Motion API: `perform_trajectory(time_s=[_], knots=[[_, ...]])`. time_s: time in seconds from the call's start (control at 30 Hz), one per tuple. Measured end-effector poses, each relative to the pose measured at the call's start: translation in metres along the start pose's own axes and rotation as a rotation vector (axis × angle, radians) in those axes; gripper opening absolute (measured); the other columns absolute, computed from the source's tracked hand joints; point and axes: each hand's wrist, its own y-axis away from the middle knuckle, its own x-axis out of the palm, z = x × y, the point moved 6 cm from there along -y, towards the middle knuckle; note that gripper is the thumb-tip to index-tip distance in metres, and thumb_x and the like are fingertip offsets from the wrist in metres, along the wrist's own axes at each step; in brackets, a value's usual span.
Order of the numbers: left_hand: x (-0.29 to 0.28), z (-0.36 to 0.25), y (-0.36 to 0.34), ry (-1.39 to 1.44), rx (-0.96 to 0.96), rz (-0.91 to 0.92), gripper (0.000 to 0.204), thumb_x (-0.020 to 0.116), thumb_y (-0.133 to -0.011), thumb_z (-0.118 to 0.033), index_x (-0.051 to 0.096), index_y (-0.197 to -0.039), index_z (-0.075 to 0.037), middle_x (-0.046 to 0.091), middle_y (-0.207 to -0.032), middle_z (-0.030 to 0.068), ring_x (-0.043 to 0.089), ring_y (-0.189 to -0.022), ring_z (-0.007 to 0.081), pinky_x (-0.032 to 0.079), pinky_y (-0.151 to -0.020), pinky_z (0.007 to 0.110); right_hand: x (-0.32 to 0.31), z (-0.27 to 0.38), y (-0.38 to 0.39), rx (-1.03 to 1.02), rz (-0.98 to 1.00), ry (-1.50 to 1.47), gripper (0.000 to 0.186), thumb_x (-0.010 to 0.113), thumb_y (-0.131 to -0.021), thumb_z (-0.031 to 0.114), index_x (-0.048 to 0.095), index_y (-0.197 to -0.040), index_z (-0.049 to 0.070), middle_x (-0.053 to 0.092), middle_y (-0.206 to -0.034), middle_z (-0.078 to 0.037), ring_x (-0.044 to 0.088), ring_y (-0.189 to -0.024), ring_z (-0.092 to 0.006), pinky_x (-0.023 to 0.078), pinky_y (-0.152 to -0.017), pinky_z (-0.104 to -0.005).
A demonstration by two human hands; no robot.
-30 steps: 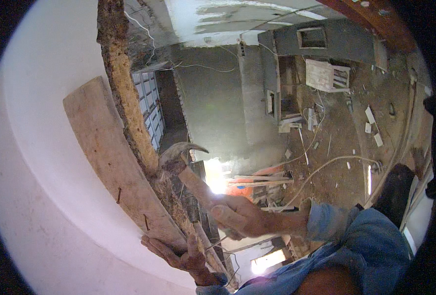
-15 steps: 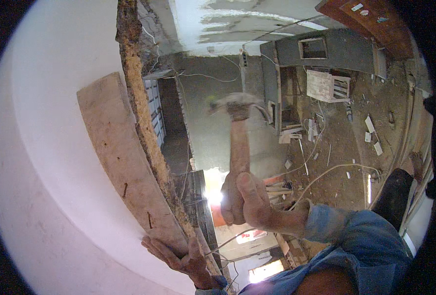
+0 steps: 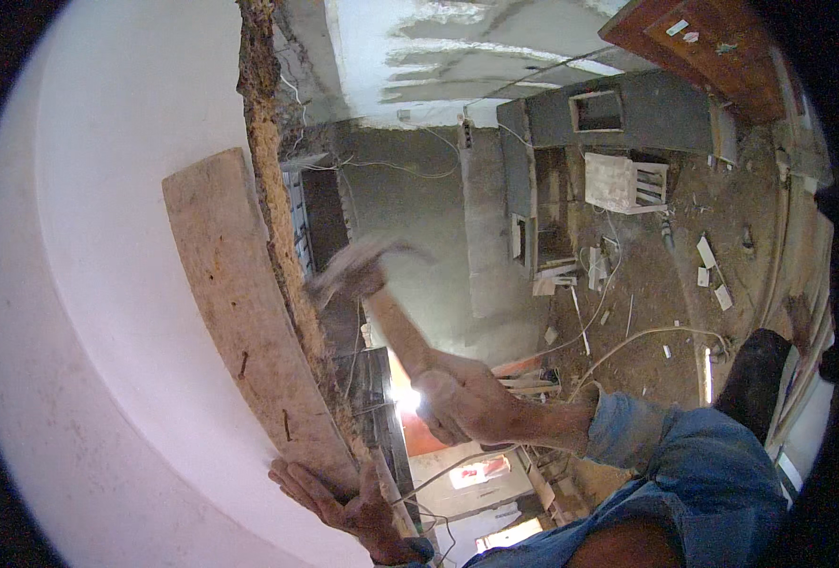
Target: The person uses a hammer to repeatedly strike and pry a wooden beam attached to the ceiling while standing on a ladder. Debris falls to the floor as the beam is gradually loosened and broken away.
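Note:
A long wooden board (image 3: pixel 239 284) lies against the white wall, along its broken edge. Two bent-looking nails stick up from its lower half, the lower nail (image 3: pixel 286 425) being closest to my left hand (image 3: pixel 348 506). That hand grips the board's lower end, fingers along one side and thumb at the other. My right hand (image 3: pixel 467 402) is wrapped round the wooden handle of a claw hammer (image 3: pixel 396 327). Motion blurs the hammer's head, which tilts to the left just beside the wall's rough edge, apart from the nails.
The crumbling wall edge (image 3: pixel 270 170) runs beside the board. Far below, a dirt floor (image 3: pixel 646 293) carries scattered scraps, a cable and a whitish slatted crate (image 3: pixel 618 183). A brown wooden panel (image 3: pixel 703 57) is at the upper right. Wires hang near the dark opening.
The hammer has swung from upright down to the left, toward the board, with my right hand turning and dropping slightly. My left hand stays on the board's lower end.

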Motion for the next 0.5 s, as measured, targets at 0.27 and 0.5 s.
perform_trajectory(time_s=[0.27,0.5], knots=[[0.001,-0.001,-0.002,0.012,0.022,-0.022,0.098,0.084,-0.073,-0.043,0.038,-0.15,-0.002,0.032,-0.157,0.0224,0.026,-0.145,0.045,0.017,-0.119,0.06,-0.005,0.001,-0.002,0.175,0.028,0.208,0.045,0.043,-0.104,0.04,0.051,-0.128,0.002,0.062,-0.08,-0.008,0.063,-0.068,-0.0188,0.054,-0.063,-0.0318],[0.001,-0.007,-0.004,-0.009,0.067,-0.036,0.096,0.083,-0.076,-0.042,0.037,-0.15,-0.001,0.032,-0.157,0.0224,0.028,-0.145,0.0442,0.019,-0.119,0.06,0.012,0.016,-0.007,-0.05,0.158,0.069,0.05,0.048,-0.102,0.047,0.049,-0.125,0.002,0.052,-0.065,-0.001,0.05,-0.046,-0.011,0.04,-0.04,-0.0286]])
